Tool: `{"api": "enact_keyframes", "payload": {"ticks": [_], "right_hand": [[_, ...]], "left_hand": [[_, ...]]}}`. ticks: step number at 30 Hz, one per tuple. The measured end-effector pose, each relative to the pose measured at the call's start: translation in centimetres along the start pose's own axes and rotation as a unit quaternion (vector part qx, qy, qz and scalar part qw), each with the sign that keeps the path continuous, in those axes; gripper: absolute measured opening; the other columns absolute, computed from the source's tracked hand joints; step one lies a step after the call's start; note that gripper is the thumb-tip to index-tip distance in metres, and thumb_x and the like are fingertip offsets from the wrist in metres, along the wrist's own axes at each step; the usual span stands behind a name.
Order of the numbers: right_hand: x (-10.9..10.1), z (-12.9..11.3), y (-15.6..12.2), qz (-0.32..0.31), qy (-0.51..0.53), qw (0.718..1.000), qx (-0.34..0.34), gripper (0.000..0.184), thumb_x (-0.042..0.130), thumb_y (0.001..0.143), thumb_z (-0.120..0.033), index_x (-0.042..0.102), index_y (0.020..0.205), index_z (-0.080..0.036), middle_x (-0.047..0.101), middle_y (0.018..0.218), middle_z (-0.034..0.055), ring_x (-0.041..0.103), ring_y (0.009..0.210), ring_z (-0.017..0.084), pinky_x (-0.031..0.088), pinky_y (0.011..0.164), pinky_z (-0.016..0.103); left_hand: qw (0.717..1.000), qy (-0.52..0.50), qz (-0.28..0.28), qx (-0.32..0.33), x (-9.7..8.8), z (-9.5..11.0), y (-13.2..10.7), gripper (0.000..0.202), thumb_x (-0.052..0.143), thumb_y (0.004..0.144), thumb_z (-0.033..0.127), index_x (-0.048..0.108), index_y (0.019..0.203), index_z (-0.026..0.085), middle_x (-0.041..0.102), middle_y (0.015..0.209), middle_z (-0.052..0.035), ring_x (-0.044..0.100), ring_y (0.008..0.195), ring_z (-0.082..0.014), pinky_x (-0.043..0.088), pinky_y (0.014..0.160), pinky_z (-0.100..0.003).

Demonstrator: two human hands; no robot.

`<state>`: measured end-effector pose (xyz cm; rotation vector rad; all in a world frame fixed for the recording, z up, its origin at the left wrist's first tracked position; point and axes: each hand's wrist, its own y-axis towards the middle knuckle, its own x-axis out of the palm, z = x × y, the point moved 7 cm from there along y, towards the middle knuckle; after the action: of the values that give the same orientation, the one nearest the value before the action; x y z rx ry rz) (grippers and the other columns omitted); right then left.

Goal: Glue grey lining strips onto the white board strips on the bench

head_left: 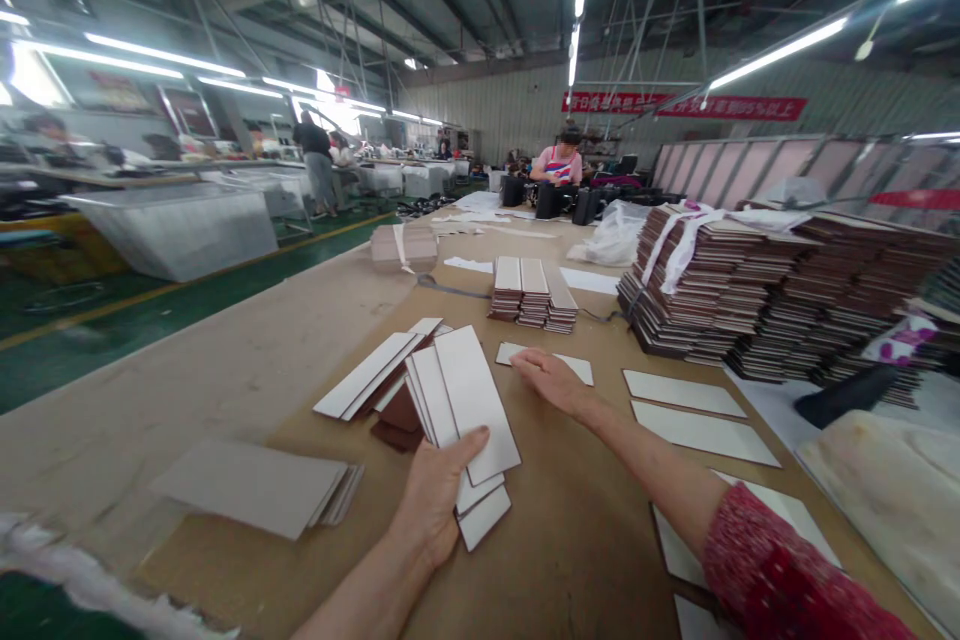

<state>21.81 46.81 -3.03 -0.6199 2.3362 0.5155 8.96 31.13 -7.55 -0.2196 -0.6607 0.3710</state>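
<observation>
My left hand (pixel 436 488) is closed around a fanned bunch of white rectangular panels (pixel 474 390) with dark edges, its thumb lying over the top one. My right hand (pixel 553 382) reaches forward with fingers stretched over a single white panel (pixel 577 368) lying on the table, hiding part of it; whether the fingertips press on it is hard to see. To the right of that arm, more white panels (pixel 684 392) lie flat in a column, the nearer ones partly covered by my red sleeve. A loose heap of white and brown panels (pixel 375 370) sits left of the held bunch.
Beyond my hands stand neat short stacks of panels (pixel 534 295). Tall stacks of brown-edged boards (pixel 697 280) rise at the right, tied with white strips. Grey boards (pixel 251 482) lie at the near left on the brown-covered table (pixel 570 560). A co-worker (pixel 561 160) stands at the far end.
</observation>
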Motion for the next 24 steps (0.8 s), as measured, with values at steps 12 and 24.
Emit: {"api": "enact_keyframes", "payload": {"ticks": [12,24], "right_hand": [[-3.7,-1.3,-2.6,0.022,0.143,0.987,0.062,0.050,0.048,0.092,-0.059,0.062,0.120,-0.019,0.072,0.088,0.0055,0.062,0.066,0.019,0.051,0.058,0.031],[2.4,-0.1,-4.7,-0.019,-0.151,0.987,-0.051,0.029,0.054,0.094,-0.032,0.064,0.117,-0.017,0.056,0.129,0.0149,0.046,0.120,0.031,0.034,0.108,0.050]], "left_hand": [[0.995,-0.037,0.038,0.089,-1.1,2.6,0.1,0.039,0.064,0.088,0.032,0.064,0.120,0.010,0.076,0.095,-0.0138,0.073,0.076,-0.0210,0.062,0.073,-0.034],[0.997,-0.016,0.006,0.079,-0.6,2.3,0.3,0.042,0.080,0.075,0.032,0.070,0.106,0.006,0.076,0.096,-0.0151,0.074,0.086,-0.0245,0.061,0.071,-0.028]]}}
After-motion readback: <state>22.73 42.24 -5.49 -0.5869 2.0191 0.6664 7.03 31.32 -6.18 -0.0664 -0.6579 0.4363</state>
